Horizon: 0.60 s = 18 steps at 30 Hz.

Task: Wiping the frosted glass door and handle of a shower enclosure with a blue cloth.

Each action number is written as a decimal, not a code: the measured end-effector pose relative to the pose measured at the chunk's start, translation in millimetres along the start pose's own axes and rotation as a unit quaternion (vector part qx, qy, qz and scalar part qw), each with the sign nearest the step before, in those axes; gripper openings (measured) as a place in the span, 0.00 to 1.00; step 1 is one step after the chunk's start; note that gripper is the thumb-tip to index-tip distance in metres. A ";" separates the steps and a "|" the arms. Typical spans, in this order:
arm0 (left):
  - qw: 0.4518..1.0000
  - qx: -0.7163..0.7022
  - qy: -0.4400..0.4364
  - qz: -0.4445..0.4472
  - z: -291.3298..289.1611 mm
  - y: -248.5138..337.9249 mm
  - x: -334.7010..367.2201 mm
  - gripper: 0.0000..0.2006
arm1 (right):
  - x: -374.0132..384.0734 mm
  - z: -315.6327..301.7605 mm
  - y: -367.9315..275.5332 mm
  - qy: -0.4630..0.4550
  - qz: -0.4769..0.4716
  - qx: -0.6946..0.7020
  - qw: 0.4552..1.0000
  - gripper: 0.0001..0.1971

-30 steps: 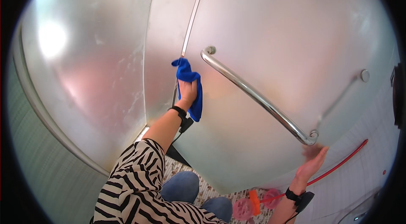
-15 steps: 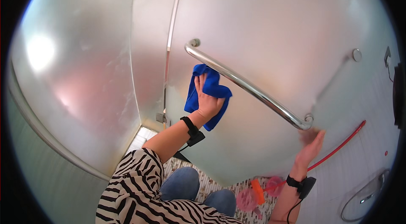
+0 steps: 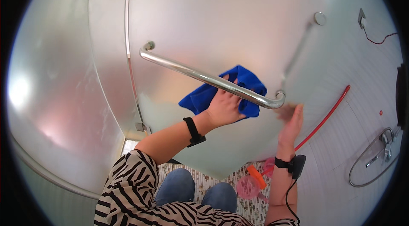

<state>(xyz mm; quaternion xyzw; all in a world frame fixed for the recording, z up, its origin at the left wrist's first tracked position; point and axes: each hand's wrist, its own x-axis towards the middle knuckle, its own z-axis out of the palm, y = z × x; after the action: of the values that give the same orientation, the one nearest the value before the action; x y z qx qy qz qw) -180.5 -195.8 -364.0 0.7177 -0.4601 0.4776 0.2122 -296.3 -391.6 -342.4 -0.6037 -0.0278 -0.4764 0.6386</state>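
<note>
My left hand (image 3: 225,105) presses a blue cloth (image 3: 200,98) against the frosted glass door (image 3: 204,140), fingers spread over a fold of it. Hand and cloth are behind and just below the metal bar handle (image 3: 200,73), which hides part of the fingers. At the door's right side, my right hand (image 3: 291,128) is raised near the handle's lower end. Its fingertips blur through the frosted glass, so they are behind the pane; the thumb points up beside them. It looks open and flat, with nothing seen in it.
A frosted panel (image 3: 55,76) stands at left, with a metal hinge (image 3: 139,127) low beside it. On the tiled floor lie a pink transparent basin (image 3: 248,186) and an orange object (image 3: 256,176). A red hose (image 3: 324,119), a shower tap (image 3: 387,137) and a plugged socket (image 3: 362,20) are at right.
My left hand has slid the blue cloth rightward along the glass, under the handle. The view has shifted right, so the door appears further left. My right hand stays at the door's side.
</note>
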 end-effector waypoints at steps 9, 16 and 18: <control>0.989 -0.001 -0.053 0.139 6.7 10.1 -14.3 0.22 | 2.9 -10.0 7.1 -0.034 0.008 0.009 0.999 0.22; 0.997 0.052 0.027 0.058 -3.9 27.1 41.2 0.29 | 2.5 -8.0 7.9 -0.038 0.009 0.011 0.999 0.22; 0.994 0.073 0.045 0.063 0.7 27.7 40.2 0.30 | 5.0 -6.3 12.6 -0.041 0.009 0.010 0.999 0.23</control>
<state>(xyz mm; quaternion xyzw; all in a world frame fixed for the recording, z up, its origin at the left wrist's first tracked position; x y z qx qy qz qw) -199.3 -228.2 -332.6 0.6785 -0.4583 0.5543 0.1492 -288.9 -401.7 -350.4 -0.6164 -0.0533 -0.4454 0.6472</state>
